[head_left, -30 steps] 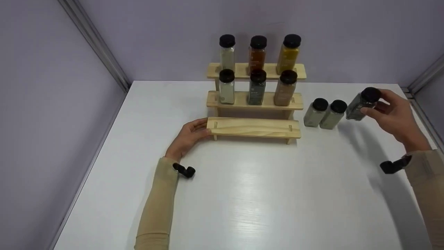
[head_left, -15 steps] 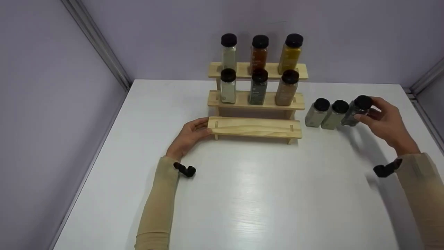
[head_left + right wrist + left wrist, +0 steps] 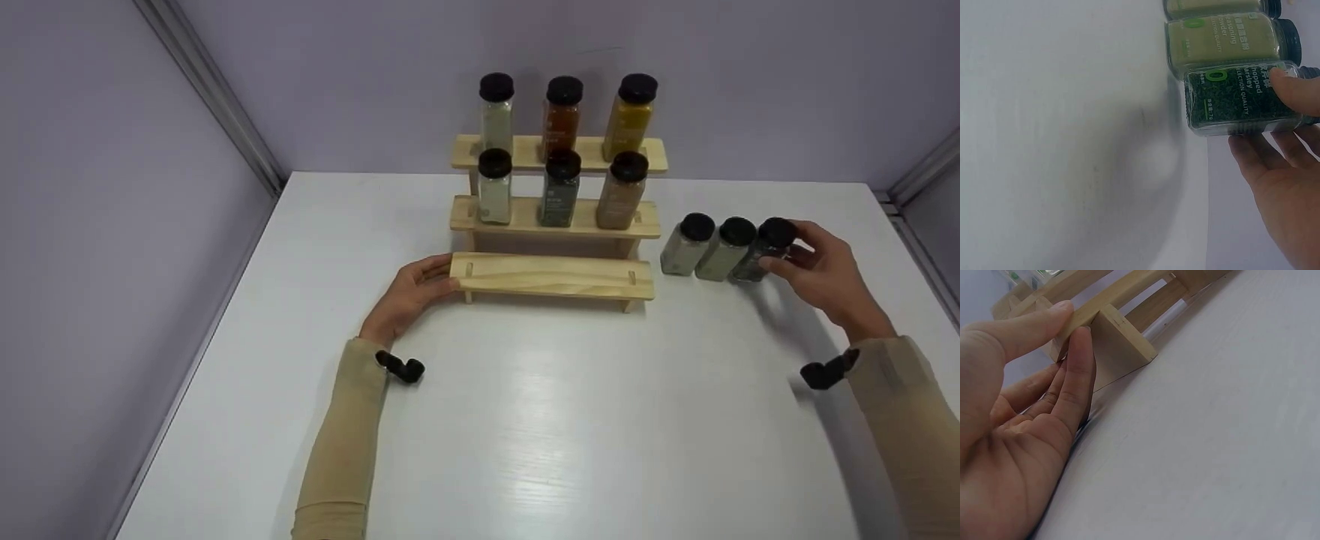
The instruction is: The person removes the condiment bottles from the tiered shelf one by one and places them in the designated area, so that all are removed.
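Observation:
My right hand [image 3: 821, 274] grips a black-capped glass jar of chopped parsley [image 3: 1235, 98], thumb on its label side and fingers behind. It stands at the right end of a short row, close beside a jar of pale green seasoning powder [image 3: 724, 251]. Left of that is another pale jar [image 3: 684, 246]. My left hand [image 3: 409, 296] pinches the left end of the lowest wooden shelf [image 3: 551, 275], thumb on top and fingers below, as the left wrist view shows. That low shelf bears no jars.
Behind the low shelf rise two higher wooden tiers. The middle tier [image 3: 529, 228] carries a pale jar [image 3: 494, 196], a dark green jar [image 3: 558, 199] and a brown jar [image 3: 619, 199]. Three more jars stand on the top tier [image 3: 589, 159]. Walls border the white table [image 3: 450, 420].
My right hand has moved left and toward me, lowering the parsley jar from apart on the right to right beside the other two. The left hand keeps its hold on the shelf.

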Motion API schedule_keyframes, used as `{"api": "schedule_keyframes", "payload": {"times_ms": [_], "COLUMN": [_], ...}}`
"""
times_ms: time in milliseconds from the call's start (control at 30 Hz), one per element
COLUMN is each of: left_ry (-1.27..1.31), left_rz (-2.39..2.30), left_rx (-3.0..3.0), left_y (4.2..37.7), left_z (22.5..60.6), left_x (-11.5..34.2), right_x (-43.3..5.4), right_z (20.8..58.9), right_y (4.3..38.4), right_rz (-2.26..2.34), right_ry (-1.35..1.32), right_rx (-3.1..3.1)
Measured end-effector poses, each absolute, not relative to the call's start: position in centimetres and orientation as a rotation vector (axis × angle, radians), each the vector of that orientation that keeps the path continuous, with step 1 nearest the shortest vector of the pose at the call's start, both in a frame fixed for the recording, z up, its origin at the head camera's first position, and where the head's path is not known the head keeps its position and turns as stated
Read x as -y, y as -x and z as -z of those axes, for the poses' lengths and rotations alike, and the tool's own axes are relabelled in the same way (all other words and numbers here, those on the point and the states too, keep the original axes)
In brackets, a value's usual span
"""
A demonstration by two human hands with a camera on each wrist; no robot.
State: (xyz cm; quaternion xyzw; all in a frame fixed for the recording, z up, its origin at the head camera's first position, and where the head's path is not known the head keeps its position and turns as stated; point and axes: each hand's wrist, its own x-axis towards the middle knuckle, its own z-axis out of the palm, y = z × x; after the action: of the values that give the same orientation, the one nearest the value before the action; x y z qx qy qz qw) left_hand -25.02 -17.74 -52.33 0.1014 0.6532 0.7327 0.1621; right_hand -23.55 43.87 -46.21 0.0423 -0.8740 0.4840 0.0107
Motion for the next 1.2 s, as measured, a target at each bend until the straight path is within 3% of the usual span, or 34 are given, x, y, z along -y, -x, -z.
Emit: {"api": "schedule_keyframes", "payload": {"times_ms": [1200], "left_ry": [-0.26], "left_rz": [-2.106], "left_rx": [-1.834], "left_y": [25.08], "left_z": [52.29], "left_x": [17.56], "right_x": [-44.15], "right_z": [46.58], "right_y": [23.48], "right_rz": [-1.508], "right_ry": [-0.136], "right_rx": [2.777]}}
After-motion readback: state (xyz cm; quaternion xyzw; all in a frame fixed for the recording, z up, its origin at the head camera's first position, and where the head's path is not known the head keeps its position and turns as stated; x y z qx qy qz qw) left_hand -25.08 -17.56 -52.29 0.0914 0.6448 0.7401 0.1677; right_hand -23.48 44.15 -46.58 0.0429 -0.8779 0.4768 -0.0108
